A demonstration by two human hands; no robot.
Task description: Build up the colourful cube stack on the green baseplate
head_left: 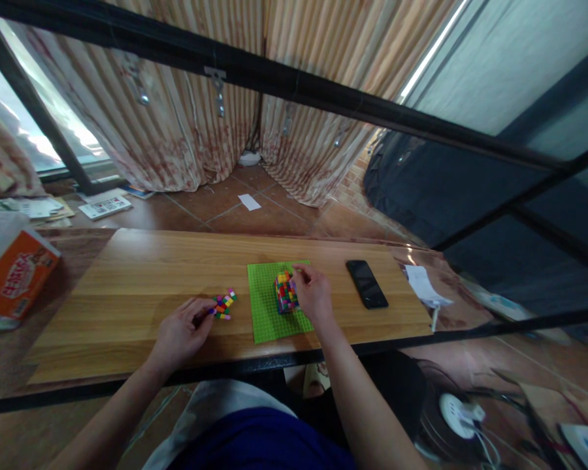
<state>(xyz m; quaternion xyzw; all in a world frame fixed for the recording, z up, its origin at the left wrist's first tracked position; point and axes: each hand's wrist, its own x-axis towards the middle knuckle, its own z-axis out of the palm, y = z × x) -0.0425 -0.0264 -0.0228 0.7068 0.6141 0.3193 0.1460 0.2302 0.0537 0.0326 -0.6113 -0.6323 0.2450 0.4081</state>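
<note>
A green studded baseplate (264, 326) lies on the wooden table (142, 274). On it stands a small block-shaped build of many-coloured toy bricks (285, 295). My right hand (312, 290) is at the build's upper right side, its fingers pinched together; whether a brick is between them is hidden. To the left of the baseplate lies a small pile of loose coloured bricks (225, 303). At the pile's left edge my left hand (186, 326) has its thumb and forefinger closed at a dark blue brick (211, 311).
A black phone (367, 284) lies to the right of the baseplate. An orange and white box (17, 274) stands beyond the table's left end. Black metal bars (294, 75) cross above the far side. White paper (424, 284) lies near the right end, and a power strip (455, 414) sits lower right.
</note>
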